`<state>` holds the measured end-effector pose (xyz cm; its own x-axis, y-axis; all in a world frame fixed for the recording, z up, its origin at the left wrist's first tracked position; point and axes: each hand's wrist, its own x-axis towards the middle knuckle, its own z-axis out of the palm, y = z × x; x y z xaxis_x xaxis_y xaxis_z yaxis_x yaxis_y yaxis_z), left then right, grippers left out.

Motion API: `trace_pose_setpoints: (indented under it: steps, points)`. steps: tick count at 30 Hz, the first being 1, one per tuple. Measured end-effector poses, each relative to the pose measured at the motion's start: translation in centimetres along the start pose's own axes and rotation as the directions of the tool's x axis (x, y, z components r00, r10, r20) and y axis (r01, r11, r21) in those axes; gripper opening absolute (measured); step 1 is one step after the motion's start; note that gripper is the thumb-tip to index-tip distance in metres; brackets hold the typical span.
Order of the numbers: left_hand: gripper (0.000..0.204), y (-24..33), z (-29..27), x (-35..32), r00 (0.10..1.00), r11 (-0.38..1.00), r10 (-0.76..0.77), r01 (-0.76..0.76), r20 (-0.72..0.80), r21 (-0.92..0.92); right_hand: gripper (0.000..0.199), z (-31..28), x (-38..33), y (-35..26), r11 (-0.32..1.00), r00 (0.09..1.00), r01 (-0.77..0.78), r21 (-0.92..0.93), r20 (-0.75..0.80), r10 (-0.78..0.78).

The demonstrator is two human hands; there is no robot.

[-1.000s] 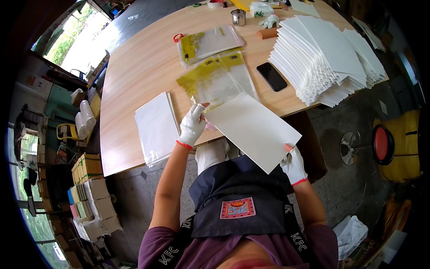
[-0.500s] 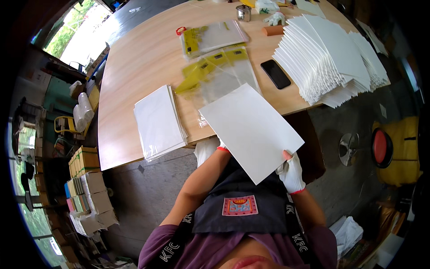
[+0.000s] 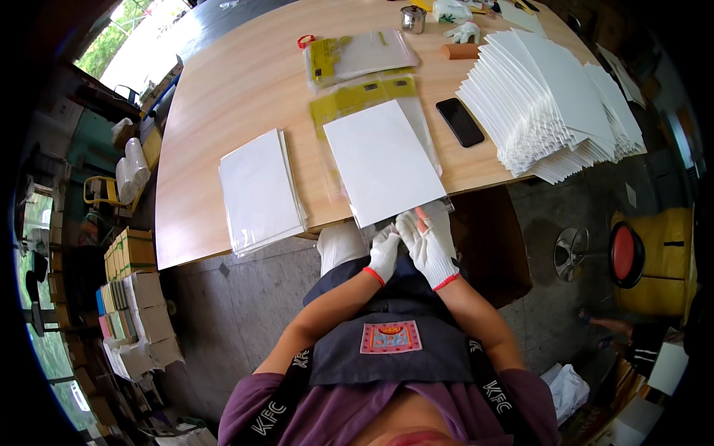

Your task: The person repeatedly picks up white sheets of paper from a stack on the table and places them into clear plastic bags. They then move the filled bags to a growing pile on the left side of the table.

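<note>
Yellow-headed clear bags (image 3: 360,53) mid-table

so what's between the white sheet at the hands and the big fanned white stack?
Head view: a black phone lies between the white sheet and the fanned stack, on the bare wooden table.

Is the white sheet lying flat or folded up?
Flat: the white sheet lies spread on the table, both gloved hands at its near edge.
</note>
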<state>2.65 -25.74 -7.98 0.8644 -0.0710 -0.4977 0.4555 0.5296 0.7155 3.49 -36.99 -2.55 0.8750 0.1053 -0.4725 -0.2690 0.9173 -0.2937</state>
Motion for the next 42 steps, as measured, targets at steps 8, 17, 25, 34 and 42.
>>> trace_pose_setpoints:
  steps: [8, 17, 25, 34, 42]
  points:
    - [0.026, 5.9, -3.9, -4.5, 0.991, 0.992, -0.124, 0.126, 0.055, -0.030, 0.027, 2.1, -2.6, -1.4, 0.515, 0.964, 0.033, -0.856, 0.164, 0.210]
    - [0.021, 10.4, -5.1, -4.5, 0.992, 0.946, 0.049, -0.008, -0.118, 0.325, 0.012, 4.8, 1.5, 3.0, -0.659, 0.737, 0.607, -0.443, 0.623, 0.260]
    - [0.015, 8.9, -8.4, -2.2, 0.998, 0.931, 0.021, 0.004, -0.065, 0.366, 0.006, 6.2, 1.5, -0.4, 0.090, 0.820, 0.490, -0.867, 0.494, 0.289]
    - [0.020, 11.0, -9.0, -3.6, 0.976, 0.631, 0.199, -0.193, 0.084, 0.751, 0.018, -22.0, -2.6, -25.9, -0.179, 0.743, -0.417, -0.891, -0.220, -0.633]
    - [0.022, 10.0, -8.1, -2.9, 0.542, -0.390, 0.596, -0.449, 0.592, 0.804, 0.024, -5.8, -2.2, -14.7, -0.606, 0.842, 0.201, -0.769, 0.452, -0.294]
